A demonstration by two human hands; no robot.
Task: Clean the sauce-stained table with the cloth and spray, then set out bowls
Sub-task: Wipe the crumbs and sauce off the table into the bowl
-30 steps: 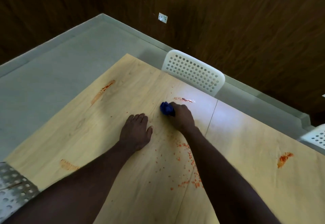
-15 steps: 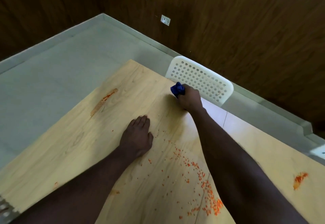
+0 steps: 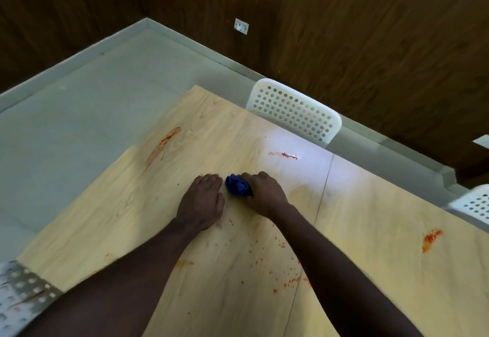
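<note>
Right hand grips the blue cloth, half hidden under its fingers; left hand rests just beside, fingers seemingly flat.

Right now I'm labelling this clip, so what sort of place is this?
Probably a dining area: a wooden table smeared with sauce, a white plastic chair at its far edge, and a wood-panelled wall.

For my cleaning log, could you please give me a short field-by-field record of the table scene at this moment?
Right hand: grips a balled blue cloth against the table
Left hand: rests on the table beside the cloth, holding nothing
Sauce on table: smear, streak, blotch, specks
Seating: white perforated chair at the far edge
Not in view: spray, bowls
</note>
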